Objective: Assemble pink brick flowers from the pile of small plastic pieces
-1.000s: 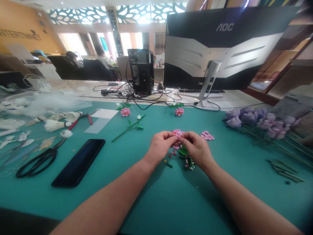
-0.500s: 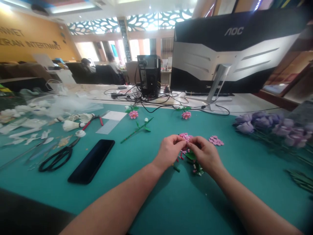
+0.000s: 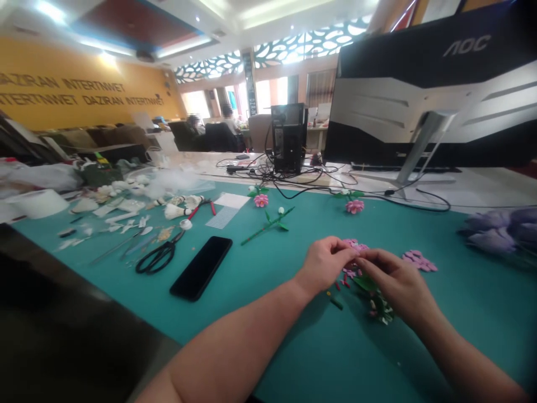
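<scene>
My left hand point(image 3: 325, 266) and my right hand point(image 3: 396, 280) meet fingertip to fingertip above the mat. Both are closed in a pinch on a small pink piece point(image 3: 357, 253), mostly covered by the fingers. Just behind and under them lie more pink pieces point(image 3: 351, 243). Small red pieces and a short green stem piece point(image 3: 335, 301) lie below my left hand. A green leaf point(image 3: 366, 283) and a cluster of green and white pieces point(image 3: 382, 310) are beneath my right hand. Pink petal pieces point(image 3: 419, 261) form a pile to the right.
On the green mat point(image 3: 251, 285) are a phone point(image 3: 201, 267), black scissors point(image 3: 156, 257), shuttlecocks point(image 3: 176, 210), a green stem point(image 3: 268, 225) and two pink flowers point(image 3: 260, 200). Purple flowers point(image 3: 495, 232) lie at right. A monitor point(image 3: 432, 106) and a computer case point(image 3: 288, 137) stand behind; people sit farther back.
My view has swung left, so everything appears farther right. Both hands keep their pinch together, with little visible change in their pose over the pink pieces.
</scene>
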{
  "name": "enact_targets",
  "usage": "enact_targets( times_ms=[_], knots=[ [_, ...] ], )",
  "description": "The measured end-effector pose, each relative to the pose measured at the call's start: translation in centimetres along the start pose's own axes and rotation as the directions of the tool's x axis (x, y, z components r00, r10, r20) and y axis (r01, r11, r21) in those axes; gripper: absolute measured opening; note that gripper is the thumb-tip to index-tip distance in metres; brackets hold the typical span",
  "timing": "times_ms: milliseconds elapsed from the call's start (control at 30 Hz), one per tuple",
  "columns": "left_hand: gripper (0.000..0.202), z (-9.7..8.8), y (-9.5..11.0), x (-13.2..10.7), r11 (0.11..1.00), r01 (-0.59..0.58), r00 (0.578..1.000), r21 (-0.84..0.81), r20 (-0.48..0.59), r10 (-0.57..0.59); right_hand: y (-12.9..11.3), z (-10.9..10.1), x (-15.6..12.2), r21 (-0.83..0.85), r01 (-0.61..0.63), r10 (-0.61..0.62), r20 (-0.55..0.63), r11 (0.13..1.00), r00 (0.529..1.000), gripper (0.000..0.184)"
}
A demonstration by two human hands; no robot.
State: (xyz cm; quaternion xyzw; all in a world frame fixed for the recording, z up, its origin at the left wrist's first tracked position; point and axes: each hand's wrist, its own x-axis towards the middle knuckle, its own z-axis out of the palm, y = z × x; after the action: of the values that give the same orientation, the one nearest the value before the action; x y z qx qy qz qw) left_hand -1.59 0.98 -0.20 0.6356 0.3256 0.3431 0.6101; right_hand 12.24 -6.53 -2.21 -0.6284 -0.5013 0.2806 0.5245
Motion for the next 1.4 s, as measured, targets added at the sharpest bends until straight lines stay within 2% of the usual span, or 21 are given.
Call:
enact_targets(
  times_ms=[267, 500, 667, 833, 1000, 1100, 1267, 1400],
  knots=[
    [0.016, 0.3, -0.5, -0.1, 1.0, -0.016, 0.999, -0.001, 0.04, 0.016, -0.2, 0.0, -0.1, -0.011, -0.031, 0.031, -0.003, 0.999, 1.0, 0.03],
    [0.012, 0.4, -0.1, -0.1, 0.988, 0.051, 0.998, -0.147, 0.049, -0.044, -0.5, 0.0, 0.0, 0.04, -0.06, 0.059, 0.011, 0.997, 0.998, 0.034],
    [0.021, 0.2, -0.2, 0.3, 0.964, 0.119, 0.991, -0.237, 0.084, -0.102, -0.6, 0.0, 0.2, 0.019, -0.021, 0.021, -0.011, 1.0, 1.0, 0.036],
    [0.026, 0.0, -0.4, 0.6, 0.948, 0.134, 0.988, -0.289, 0.117, -0.104, -0.5, 0.0, 0.4, 0.018, -0.003, 0.004, -0.011, 1.0, 1.0, 0.036],
    [0.024, -0.1, -0.3, 0.5, 0.965, 0.116, 0.99, -0.235, 0.106, -0.093, -0.6, 0.0, 0.4, 0.004, -0.008, 0.008, 0.006, 1.0, 1.0, 0.036],
    [0.018, -0.3, 0.0, 0.6, 0.975, 0.077, 0.996, -0.206, 0.061, -0.066, -1.1, -0.3, 0.4, -0.002, 0.002, -0.002, 0.011, 1.0, 1.0, 0.035],
    [0.017, -0.9, 0.4, 1.0, 0.982, 0.029, 1.0, -0.185, 0.006, -0.028, -1.7, -1.5, 0.6, -0.061, -0.02, 0.013, -0.098, 0.998, 0.995, 0.032],
    [0.023, -1.3, 0.3, 1.2, 0.962, 0.067, 0.998, -0.265, -0.001, -0.07, -1.7, -2.3, 0.9, -0.135, -0.023, 0.004, -0.141, 0.991, 0.99, 0.03]
  ],
)
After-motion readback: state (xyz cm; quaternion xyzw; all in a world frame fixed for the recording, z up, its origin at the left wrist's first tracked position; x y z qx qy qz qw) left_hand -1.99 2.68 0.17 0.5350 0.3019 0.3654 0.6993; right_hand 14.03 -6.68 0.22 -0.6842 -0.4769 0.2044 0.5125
